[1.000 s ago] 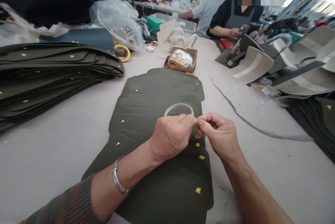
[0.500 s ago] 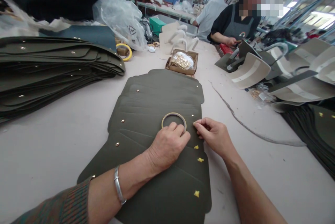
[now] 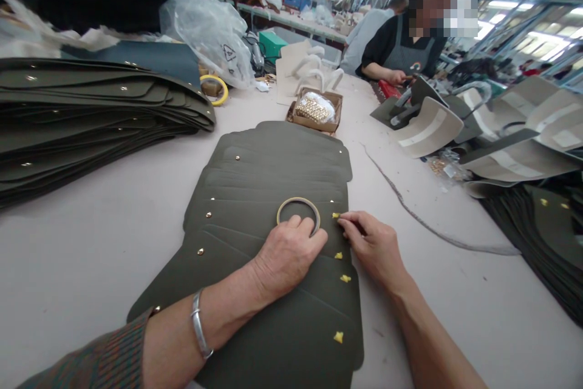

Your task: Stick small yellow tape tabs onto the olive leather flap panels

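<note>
A pale worktable (image 3: 91, 255) runs down a busy workshop, and a fan of dark olive panels (image 3: 273, 158) lies under our hands. Our left hand (image 3: 286, 255) rests on the panels, fingers curled over the near rim of a tape ring (image 3: 298, 199), pinning it flat. Just right of those fingers, our right hand (image 3: 371, 246) has thumb and forefinger closed on a small yellow tab (image 3: 336, 215) near the panel's edge. We judge the tab feather-light, flimsy and tacky, best pinched by one edge. The ring seems light and stiff, and its rim is the place to grip it.
</note>
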A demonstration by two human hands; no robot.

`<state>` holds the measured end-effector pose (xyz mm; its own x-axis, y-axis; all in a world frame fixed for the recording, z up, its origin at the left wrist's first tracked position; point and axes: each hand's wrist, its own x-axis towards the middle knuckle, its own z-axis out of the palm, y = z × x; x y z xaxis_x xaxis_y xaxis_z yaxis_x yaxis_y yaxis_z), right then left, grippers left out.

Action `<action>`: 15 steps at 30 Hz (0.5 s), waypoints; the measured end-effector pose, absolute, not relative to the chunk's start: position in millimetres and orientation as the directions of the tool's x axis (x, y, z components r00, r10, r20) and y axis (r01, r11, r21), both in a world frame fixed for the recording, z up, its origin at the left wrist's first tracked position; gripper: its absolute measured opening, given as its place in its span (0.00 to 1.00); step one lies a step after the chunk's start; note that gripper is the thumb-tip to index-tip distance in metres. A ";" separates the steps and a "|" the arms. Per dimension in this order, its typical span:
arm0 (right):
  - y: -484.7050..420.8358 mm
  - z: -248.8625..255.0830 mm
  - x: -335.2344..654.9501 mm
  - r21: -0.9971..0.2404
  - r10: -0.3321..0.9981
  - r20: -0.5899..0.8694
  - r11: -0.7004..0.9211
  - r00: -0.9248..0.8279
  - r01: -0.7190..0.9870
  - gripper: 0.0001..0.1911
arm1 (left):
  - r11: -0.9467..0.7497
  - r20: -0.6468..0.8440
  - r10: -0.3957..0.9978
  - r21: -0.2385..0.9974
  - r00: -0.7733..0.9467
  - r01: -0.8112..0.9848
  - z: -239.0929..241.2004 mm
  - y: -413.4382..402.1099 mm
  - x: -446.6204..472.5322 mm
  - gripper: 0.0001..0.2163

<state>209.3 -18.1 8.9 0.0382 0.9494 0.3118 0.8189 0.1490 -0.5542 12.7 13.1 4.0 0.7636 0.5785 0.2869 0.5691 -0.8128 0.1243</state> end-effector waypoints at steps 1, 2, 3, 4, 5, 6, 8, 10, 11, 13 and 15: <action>-19.4 7.2 209.6 -0.494 0.935 0.354 0.201 -0.016 0.846 0.09 | -0.815 0.284 0.575 0.122 0.767 0.566 4.7 13.0 12.4 0.05; -19.7 5.7 209.3 -0.438 0.923 0.380 0.234 -0.057 0.868 0.09 | -0.817 0.279 0.573 0.120 0.770 0.564 5.5 12.7 12.1 0.05; -19.2 4.6 208.4 -0.392 0.916 0.392 0.246 -0.081 0.887 0.09 | -0.818 0.274 0.572 0.119 0.773 0.563 6.6 12.4 11.9 0.05; -18.0 4.0 207.1 -0.356 0.916 0.391 0.241 -0.090 0.903 0.10 | -0.819 0.269 0.570 0.117 0.776 0.561 7.7 12.0 11.7 0.05; -16.3 4.1 205.3 -0.328 0.921 0.378 0.226 -0.091 0.917 0.10 | -0.820 0.262 0.569 0.116 0.779 0.560 8.9 11.5 11.5 0.05; -14.3 4.9 203.4 -0.304 0.929 0.360 0.205 -0.087 0.930 0.10 | -0.822 0.254 0.567 0.115 0.784 0.558 10.1 10.9 11.4 0.05; -10.2 8.7 199.4 -0.267 0.949 0.309 0.155 -0.068 0.951 0.10 | -0.825 0.231 0.564 0.116 0.793 0.553 12.7 9.9 11.1 0.05; -6.3 14.8 196.3 -0.226 0.966 0.256 0.097 -0.037 0.969 0.09 | -0.821 0.208 0.571 0.128 0.794 0.557 15.7 9.7 9.9 0.04; -4.6 18.6 195.3 -0.203 0.973 0.231 0.069 -0.021 0.977 0.08 | -0.817 0.198 0.576 0.139 0.793 0.559 17.4 10.1 8.8 0.05; -2.9 27.3 194.6 -0.172 0.984 0.180 0.041 -0.009 0.984 0.07 | -0.812 0.190 0.583 0.168 0.790 0.559 20.8 12.5 5.3 0.06; -5.2 36.7 195.0 -0.192 0.994 0.105 0.061 -0.041 0.980 0.06 | -0.819 0.205 0.571 0.210 0.795 0.534 23.6 16.9 0.5 0.07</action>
<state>195.0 -5.2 36.7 -0.0410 0.9936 0.1054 0.9795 0.0608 -0.1920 0.5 16.9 23.6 0.7947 0.5713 0.2051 0.5344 -0.8187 0.2100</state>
